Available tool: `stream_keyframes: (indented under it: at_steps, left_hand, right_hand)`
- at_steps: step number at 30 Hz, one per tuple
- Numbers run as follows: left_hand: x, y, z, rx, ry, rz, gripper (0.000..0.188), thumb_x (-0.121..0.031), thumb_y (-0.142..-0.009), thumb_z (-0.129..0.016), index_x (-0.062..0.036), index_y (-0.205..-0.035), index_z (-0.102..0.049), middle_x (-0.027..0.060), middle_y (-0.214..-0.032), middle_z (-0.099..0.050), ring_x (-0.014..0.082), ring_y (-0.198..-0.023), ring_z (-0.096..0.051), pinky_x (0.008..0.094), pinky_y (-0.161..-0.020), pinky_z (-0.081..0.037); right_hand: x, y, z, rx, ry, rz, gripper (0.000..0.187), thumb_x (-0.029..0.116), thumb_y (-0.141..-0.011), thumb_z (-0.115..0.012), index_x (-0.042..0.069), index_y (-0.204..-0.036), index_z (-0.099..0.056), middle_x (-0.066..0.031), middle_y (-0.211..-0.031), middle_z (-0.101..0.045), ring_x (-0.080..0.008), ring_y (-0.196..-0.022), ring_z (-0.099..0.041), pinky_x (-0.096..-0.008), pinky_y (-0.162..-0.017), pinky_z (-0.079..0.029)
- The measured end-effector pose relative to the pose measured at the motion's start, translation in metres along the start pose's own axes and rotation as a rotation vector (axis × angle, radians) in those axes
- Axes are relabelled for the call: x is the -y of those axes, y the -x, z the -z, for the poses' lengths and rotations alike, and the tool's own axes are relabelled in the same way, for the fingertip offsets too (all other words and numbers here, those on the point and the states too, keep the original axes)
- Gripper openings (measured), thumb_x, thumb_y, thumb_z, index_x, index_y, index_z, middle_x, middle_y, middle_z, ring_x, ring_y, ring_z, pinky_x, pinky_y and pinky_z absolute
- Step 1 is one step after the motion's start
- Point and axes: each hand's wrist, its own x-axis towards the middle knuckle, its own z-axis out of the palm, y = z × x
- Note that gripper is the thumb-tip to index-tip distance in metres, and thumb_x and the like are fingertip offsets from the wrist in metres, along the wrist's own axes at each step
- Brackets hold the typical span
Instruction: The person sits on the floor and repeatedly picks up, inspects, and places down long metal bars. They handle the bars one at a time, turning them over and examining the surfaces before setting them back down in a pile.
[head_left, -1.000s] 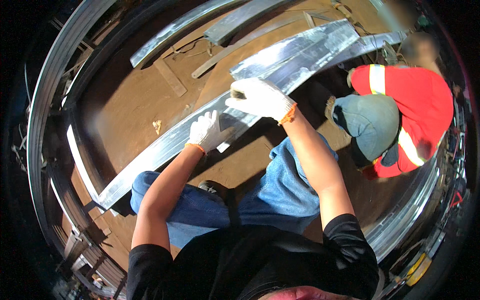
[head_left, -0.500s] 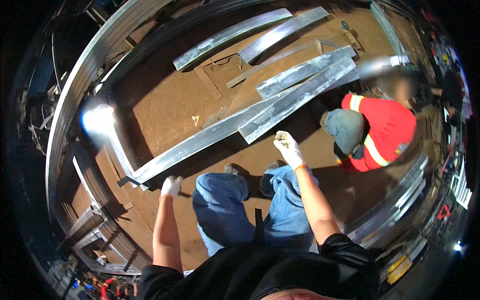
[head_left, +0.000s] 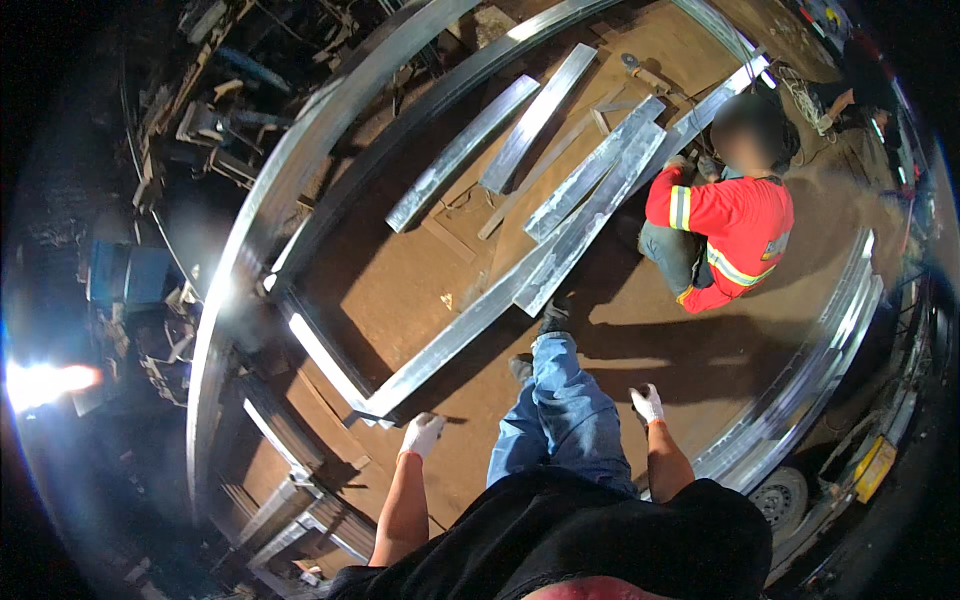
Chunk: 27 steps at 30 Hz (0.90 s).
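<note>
My left hand (head_left: 423, 434), in a white glove, hangs loosely with nothing visible in it. It is just right of the corner where a long metal beam (head_left: 455, 345) meets a shorter beam (head_left: 325, 352). My right hand (head_left: 648, 402), also gloved in white, is held out to the right of my legs, thumb and fingers apart, with nothing in it. Another metal beam (head_left: 590, 220) lies partly over the long beam, its near end close to my forward foot (head_left: 555, 314). Neither hand touches a beam.
A person in a red jacket (head_left: 735, 215) crouches at the far right beside the beams. More metal bars (head_left: 815, 370) lie along the right, near a wheel (head_left: 780, 498). Loose beams (head_left: 540, 118) rest inside the frame. A bright light (head_left: 45, 385) shines at left.
My right hand has drawn back from near the overlapping beam and lowered to my right side. My legs have changed stance, and the view has shifted. The crouching person has turned toward the beams.
</note>
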Motion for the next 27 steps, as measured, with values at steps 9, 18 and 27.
stream_keyframes:
  at_steps: [9,18,27]
  left_hand:
    - [-0.098,0.0,0.105,-0.266,-0.175,0.091,0.052,-0.045,-0.089,-0.075,0.001,-0.113,-0.078,0.017,-0.102,-0.079,0.027,-0.098,-0.075,0.0385,-0.089,-0.056]
    - [-0.193,-0.121,0.188,-0.384,-0.41,-0.045,0.054,-0.046,-0.088,-0.073,0.0028,-0.112,-0.074,0.0215,-0.105,-0.078,0.0338,-0.102,-0.075,0.0435,-0.089,-0.056]
    - [-0.399,-0.481,0.101,-0.264,-0.643,-0.356,0.091,-0.062,-0.08,-0.077,-0.0008,-0.144,-0.055,0.0267,-0.15,-0.053,0.0405,-0.141,-0.05,0.0475,-0.117,-0.043]
  right_hand:
    - [0.207,0.019,-0.072,0.284,-0.488,0.185,0.032,0.031,-0.102,-0.07,0.001,-0.113,-0.072,-0.0003,-0.099,-0.07,-0.0114,-0.088,-0.061,-0.0308,-0.078,-0.05]
    - [0.269,0.014,-0.123,0.342,-0.681,0.041,0.027,0.03,-0.105,-0.066,0.006,-0.118,-0.07,-0.002,-0.101,-0.071,-0.0113,-0.079,-0.065,-0.0258,-0.067,-0.05]
    - [0.357,-0.038,-0.251,0.364,-0.786,-0.013,0.026,0.018,-0.102,-0.072,0.001,-0.122,-0.067,-0.0014,-0.107,-0.07,-0.0114,-0.096,-0.064,-0.0273,-0.086,-0.052]
